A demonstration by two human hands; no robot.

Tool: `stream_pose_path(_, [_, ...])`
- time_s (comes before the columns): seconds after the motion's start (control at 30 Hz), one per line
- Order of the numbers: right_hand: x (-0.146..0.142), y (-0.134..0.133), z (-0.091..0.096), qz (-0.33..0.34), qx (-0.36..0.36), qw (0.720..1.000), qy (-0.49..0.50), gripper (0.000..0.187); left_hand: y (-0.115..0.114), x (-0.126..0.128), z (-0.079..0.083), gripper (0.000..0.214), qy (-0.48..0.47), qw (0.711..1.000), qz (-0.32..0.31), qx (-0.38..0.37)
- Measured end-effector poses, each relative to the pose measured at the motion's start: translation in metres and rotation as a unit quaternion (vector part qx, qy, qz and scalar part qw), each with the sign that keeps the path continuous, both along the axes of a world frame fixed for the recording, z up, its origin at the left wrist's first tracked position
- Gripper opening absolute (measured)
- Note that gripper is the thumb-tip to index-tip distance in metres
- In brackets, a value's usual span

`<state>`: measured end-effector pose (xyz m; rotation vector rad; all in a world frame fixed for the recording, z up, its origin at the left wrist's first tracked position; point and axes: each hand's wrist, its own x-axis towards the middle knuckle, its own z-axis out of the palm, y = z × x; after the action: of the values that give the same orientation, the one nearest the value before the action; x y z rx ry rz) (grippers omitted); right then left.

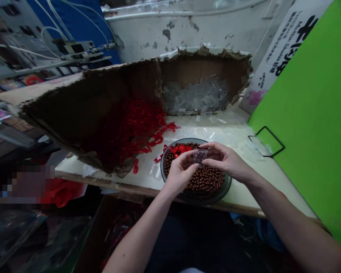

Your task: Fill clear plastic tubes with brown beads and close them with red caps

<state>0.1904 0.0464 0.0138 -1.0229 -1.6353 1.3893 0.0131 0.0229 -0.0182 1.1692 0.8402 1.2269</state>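
Observation:
Over a dark round bowl (197, 201) my two hands pinch a small clear plastic piece (200, 155), which shows dark round spots. My left hand (178, 170) grips its left side between thumb and fingers. At the right edge, my right hand (226, 160) pinches it the same way. Brown round beads (207, 181) fill much of the bowl, with several glossy red pieces (182, 148) lying on them near the far rim. Whether the dark spots are beads inside the plastic or beads seen through it, I cannot tell.
A torn cardboard box (82, 81) spills red pieces (136, 117) onto the white table (147, 176). Clear plastic pieces (196, 94) fill the compartment behind. On the right stands a bright green panel (312, 125) beside a black wire loop (275, 142). Machinery (74, 49) is at left.

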Motion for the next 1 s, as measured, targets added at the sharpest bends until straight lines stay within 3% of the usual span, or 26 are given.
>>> stream_pose_path(0.13, [0.012, -0.003, 0.008, -0.017, 0.013, 1.0, -0.012, 0.041, -0.002, -0.002, 0.004, 0.041, -0.074, 0.996, -0.005, -0.038])
stream_pose_path(0.27, [0.02, 0.002, 0.003, -0.04, 0.043, 0.998, -0.035, 0.034, -0.005, 0.0, 0.011, 0.043, -0.093, 0.995, -0.004, -0.03])
stream_pose_path(0.37, [0.023, 0.013, -0.012, -0.055, 0.084, 0.987, -0.122, 0.028, -0.007, 0.002, 0.018, 0.041, -0.082, 0.996, -0.003, -0.019])
stream_pose_path(0.53, [0.01, 0.04, -0.049, -0.053, 0.178, 0.944, -0.273, 0.03, -0.008, 0.003, 0.022, 0.042, -0.06, 0.998, -0.002, -0.023])
stream_pose_path(0.77, [-0.029, 0.06, -0.081, -0.004, 0.205, 0.947, -0.247, 0.028, -0.008, -0.002, 0.02, 0.041, -0.027, 0.999, 0.008, -0.018])
stream_pose_path(1.0, [-0.014, 0.059, -0.08, -0.027, 0.164, 0.959, -0.231, 0.015, -0.003, -0.009, 0.008, 0.032, -0.06, 0.997, 0.014, -0.046])
